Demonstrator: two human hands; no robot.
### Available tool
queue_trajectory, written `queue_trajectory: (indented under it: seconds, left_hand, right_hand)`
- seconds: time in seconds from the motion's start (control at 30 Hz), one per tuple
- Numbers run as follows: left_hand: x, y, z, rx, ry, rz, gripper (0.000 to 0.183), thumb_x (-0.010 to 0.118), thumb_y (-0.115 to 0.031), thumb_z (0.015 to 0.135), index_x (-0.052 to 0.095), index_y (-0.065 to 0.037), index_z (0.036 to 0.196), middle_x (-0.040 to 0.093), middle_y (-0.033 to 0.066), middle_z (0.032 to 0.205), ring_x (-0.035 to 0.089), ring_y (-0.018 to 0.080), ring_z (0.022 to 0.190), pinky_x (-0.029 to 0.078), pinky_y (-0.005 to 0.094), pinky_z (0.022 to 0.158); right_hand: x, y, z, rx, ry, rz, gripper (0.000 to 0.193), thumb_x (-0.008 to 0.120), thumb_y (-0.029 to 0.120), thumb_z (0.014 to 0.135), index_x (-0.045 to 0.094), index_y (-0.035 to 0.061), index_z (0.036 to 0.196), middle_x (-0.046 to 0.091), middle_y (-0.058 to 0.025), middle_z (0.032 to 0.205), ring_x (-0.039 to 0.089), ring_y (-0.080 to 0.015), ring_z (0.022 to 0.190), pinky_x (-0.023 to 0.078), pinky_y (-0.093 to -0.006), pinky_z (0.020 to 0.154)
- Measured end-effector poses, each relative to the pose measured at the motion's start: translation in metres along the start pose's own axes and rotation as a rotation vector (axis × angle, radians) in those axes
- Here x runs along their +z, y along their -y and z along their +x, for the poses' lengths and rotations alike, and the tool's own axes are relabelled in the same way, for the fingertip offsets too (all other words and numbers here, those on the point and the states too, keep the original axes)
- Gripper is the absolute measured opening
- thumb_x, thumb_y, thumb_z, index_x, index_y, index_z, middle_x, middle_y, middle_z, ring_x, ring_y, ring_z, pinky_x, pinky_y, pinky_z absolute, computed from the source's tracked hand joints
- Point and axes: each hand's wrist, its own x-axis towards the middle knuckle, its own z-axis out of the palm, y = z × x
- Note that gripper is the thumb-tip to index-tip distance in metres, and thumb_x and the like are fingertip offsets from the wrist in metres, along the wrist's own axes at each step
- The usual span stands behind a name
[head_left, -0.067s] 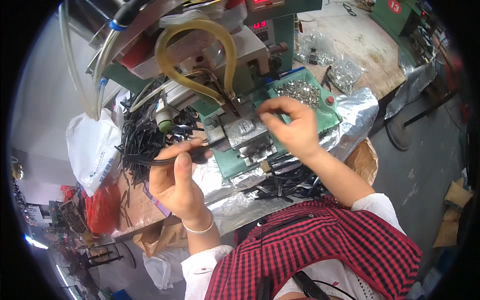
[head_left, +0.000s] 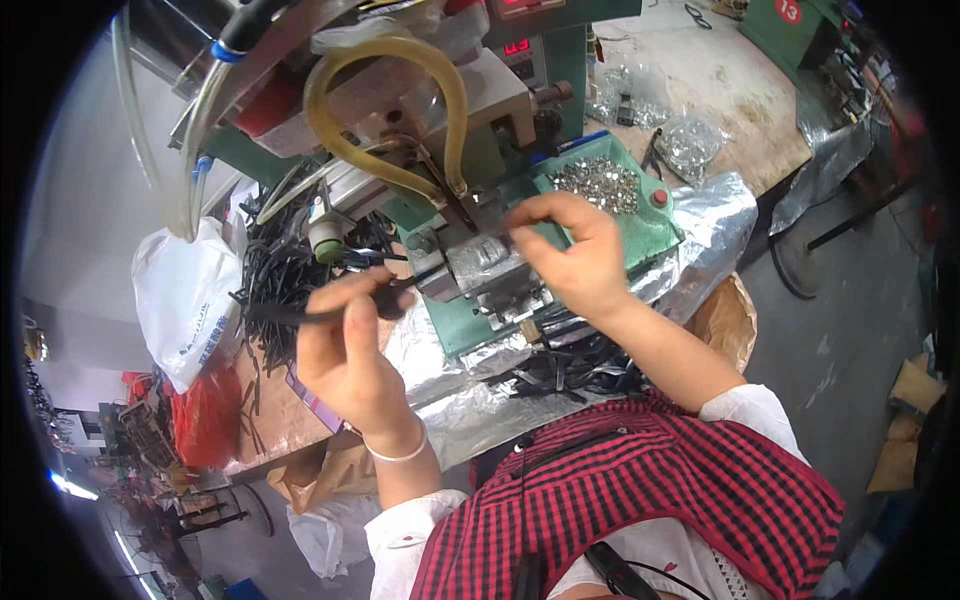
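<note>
My left hand (head_left: pixel 352 355) is closed round a few thin black strips (head_left: pixel 282 315), blurred by motion, left of the metal block (head_left: pixel 482 256) on the green machine (head_left: pixel 455 322). One strip reaches from the fingers toward the block's left side. At the right side of that block, my right hand (head_left: pixel 582 262) has thumb and forefinger pinched together. Whatever lies between those fingertips is too small or hidden to make out. Above the block, a thin nozzle (head_left: pixel 460 212) points down, fed by a looped yellowish hose (head_left: pixel 312 100).
Small shiny metal pieces (head_left: pixel 597 184) fill a green tray (head_left: pixel 655 236) with a red button (head_left: pixel 659 197). A heap of black strips (head_left: pixel 285 235) lies left of the machine; more strips (head_left: pixel 575 370) rest on foil in front. Bags of metal parts (head_left: pixel 690 148) sit behind.
My right hand has shifted slightly left along the metal block. The left hand has moved a little up and left, and its strips have swung.
</note>
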Motion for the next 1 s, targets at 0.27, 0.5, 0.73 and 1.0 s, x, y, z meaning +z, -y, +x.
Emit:
queue_trajectory:
  seconds: [0.27, 0.5, 0.73, 1.0]
  left_hand:
    - [0.020, -0.016, 0.033, -0.034, -0.106, -0.063, 0.016, 0.070, -0.002, 0.099, 0.067, 0.008, 0.110, 0.075, 0.0185, 0.099, 0.073, 0.0216, 0.078, 0.061, 0.0287, 0.072]
    - [0.020, -0.014, 0.036, -0.034, -0.072, -0.101, 0.013, 0.070, 0.000, 0.099, 0.067, 0.008, 0.108, 0.075, 0.0182, 0.100, 0.073, 0.0205, 0.079, 0.061, 0.0296, 0.075]
    - [0.031, -0.005, -0.017, 0.531, 0.410, 0.459, 0.027, 0.075, 0.005, 0.074, 0.074, -0.003, 0.100, 0.077, 0.0130, 0.104, 0.070, 0.0193, 0.071, 0.053, 0.0272, 0.066]
    - [0.054, 0.029, -0.031, 0.753, 0.416, 0.554, 0.025, 0.077, -0.004, 0.076, 0.077, -0.009, 0.101, 0.078, 0.0105, 0.102, 0.059, 0.0109, 0.057, 0.042, 0.0252, 0.050]
  right_hand:
    - [0.032, 0.007, 0.001, 0.116, -0.065, 0.235, 0.032, 0.074, 0.003, 0.084, 0.059, -0.0008, 0.112, 0.074, -0.0124, 0.092, 0.073, -0.0206, 0.091, 0.054, -0.0319, 0.082]
    - [0.022, 0.027, 0.005, 0.377, 0.043, 0.358, 0.042, 0.069, -0.007, 0.088, 0.050, -0.0017, 0.125, 0.070, -0.0081, 0.105, 0.067, -0.0142, 0.102, 0.050, -0.0271, 0.094]
    - [-0.009, 0.047, -0.005, 0.263, 0.271, 0.244, 0.065, 0.062, -0.002, 0.089, 0.042, -0.0021, 0.151, 0.066, -0.0184, 0.133, 0.066, -0.0219, 0.119, 0.052, -0.0333, 0.101]
    - [-0.081, -0.092, 0.002, 0.163, -0.360, -0.264, 0.040, 0.067, 0.003, 0.092, 0.064, 0.0067, 0.132, 0.074, -0.0135, 0.110, 0.070, -0.0230, 0.101, 0.055, -0.0347, 0.090]
